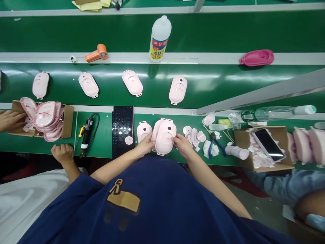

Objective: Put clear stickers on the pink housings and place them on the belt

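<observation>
Landmark: black sheet (123, 122) on the bench. Left of it: power screwdriver (87, 134), its cord looped, with a yellow tool (81, 131) touching or just beside it, overlap unclear. Farther left of the sheet, carton (68, 121) of pink shells (45, 115), a co-worker's hand (12, 120) at its far-left side, another co-worker's hand (63, 153) at the bench edge. One paper disc (129, 140) lies on the sheet. Right of the sheet, past my hands: pile of discs (195, 135), pliers (210, 147), second carton (285, 149) with a phone (269, 144) on top. Beyond the sheet: row of pink cases (132, 83), white bottle (159, 40) upright, orange fan (98, 53).

Closest obstacle is the spare case (143, 128), flat just right of the sheet, partly under my left hand (146, 145). My left fingers sit narrow on the lower left edge of the back case (155, 128); can't tell how they close underneath. My right hand (183, 145) pinches the right edge of the front case (165, 141), thumb on its face.

Front case is right of the sheet, past the spare, overlapping the back case. Long axis runs away from me, far end leaning slightly right; dark round spot at the far end.
</observation>
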The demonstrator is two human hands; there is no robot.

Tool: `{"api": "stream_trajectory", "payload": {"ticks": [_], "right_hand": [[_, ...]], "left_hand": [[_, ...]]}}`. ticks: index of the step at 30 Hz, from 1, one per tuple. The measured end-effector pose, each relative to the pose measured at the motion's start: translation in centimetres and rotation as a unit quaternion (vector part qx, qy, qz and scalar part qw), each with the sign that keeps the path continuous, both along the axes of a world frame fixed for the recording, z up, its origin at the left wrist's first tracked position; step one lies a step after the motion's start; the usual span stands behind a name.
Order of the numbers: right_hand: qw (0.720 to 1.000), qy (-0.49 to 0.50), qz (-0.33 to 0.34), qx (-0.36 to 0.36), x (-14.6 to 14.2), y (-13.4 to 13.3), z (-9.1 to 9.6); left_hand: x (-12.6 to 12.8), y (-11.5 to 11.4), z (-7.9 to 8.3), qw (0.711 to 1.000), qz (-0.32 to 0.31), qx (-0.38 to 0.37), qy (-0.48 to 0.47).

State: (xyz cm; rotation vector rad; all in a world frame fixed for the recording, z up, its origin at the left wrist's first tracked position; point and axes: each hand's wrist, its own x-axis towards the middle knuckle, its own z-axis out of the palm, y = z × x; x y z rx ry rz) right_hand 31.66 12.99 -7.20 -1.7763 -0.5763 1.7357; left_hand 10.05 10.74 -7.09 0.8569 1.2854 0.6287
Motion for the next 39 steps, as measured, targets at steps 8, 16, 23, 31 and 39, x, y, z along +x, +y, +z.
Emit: {"api": "stream_trajectory", "payload": {"ticks": [8, 16, 23, 31, 39], "right_hand": [[0.997, -0.075, 0.008, 0.004, -2.0, 0.1, -0.8], [0.992, -0.121, -0.003, -0.035, -3.4, 1.7, -0.4], [0.997, -0.011, -0.037, -0.068, -5.1, 2.2, 1.1], [0.994, 0.045, -0.08, -0.057, -5.4, 0.9, 1.6], [0.996, 0.044, -0.081, -0.006, -4.8, 0.9, 1.8]], "left_hand": [[-11.7, -1.8, 2.7, 0.928, -0.07, 0.076, 0.358], [-11.0, -3.6, 0.8, 0.87, -0.161, 0.075, 0.461], [-13.0, -2.8, -0.5, 0.848, 0.017, 0.025, 0.529], [-17.3, -1.7, -1.2, 0.88, 0.132, -0.041, 0.454], [-18.7, -1.9, 1.6, 0.934, 0.166, 0.044, 0.313]]}}
